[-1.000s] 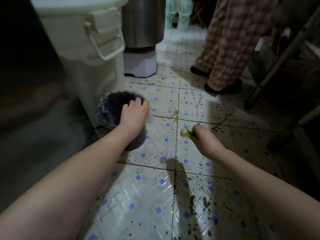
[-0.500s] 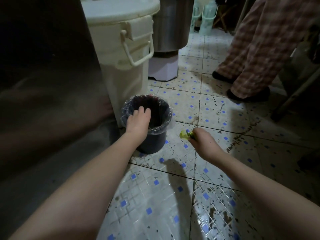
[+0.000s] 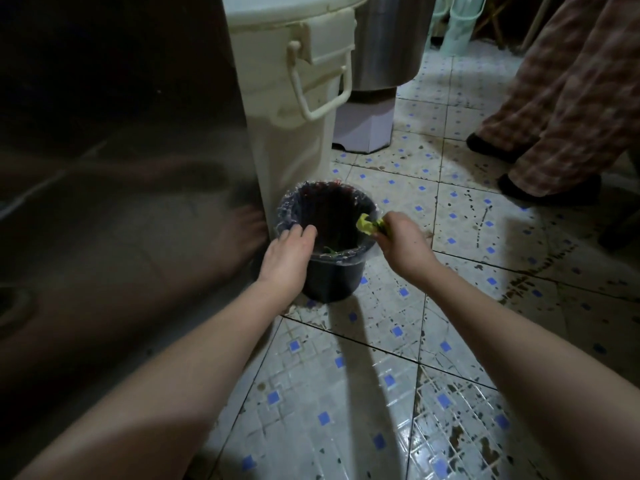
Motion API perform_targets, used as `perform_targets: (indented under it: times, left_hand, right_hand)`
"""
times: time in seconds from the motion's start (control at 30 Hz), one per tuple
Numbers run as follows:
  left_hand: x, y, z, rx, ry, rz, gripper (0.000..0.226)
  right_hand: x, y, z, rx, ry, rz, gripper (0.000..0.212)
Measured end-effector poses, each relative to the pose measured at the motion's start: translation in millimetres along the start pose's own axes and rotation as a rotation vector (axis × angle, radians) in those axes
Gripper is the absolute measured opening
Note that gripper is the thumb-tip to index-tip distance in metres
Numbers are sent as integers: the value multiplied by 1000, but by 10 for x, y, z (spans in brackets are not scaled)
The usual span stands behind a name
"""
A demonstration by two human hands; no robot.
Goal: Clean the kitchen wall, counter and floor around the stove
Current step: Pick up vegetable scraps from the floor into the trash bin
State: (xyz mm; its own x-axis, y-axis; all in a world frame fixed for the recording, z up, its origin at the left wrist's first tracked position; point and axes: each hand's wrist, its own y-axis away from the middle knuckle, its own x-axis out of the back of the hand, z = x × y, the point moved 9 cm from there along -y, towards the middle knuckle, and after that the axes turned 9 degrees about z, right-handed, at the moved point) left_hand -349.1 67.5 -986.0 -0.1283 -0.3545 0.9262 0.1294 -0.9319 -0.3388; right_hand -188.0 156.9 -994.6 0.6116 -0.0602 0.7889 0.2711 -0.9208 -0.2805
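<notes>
A small dark bin (image 3: 330, 237) lined with a plastic bag stands on the stained tiled floor (image 3: 346, 393), just beside a tall white container (image 3: 294, 109). The left hand (image 3: 289, 256) rests on the bin's near rim, fingers loosely curled over it. The right hand (image 3: 401, 240) pinches a yellow-green scrap (image 3: 367, 226) over the bin's right rim.

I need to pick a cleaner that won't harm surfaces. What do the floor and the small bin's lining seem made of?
The floor looks like glazed ceramic tile: glossy reflections, dark grout lines, a printed blue-square pattern. The small bin looks like dark plastic, and its lining like thin clear plastic film, crinkled and shiny over the rim.
</notes>
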Motion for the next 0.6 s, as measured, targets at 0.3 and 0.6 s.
perform_targets:
  times: [0.3, 0.6]
  left_hand:
    - [5, -192, -81, 92, 183, 90, 47]
    - [-4, -219, -120, 110, 229, 95, 27]
  right_hand:
    - [-180, -15, -114, 12, -24, -34, 12]
    - [-212, -77, -34, -3, -19, -18, 13]
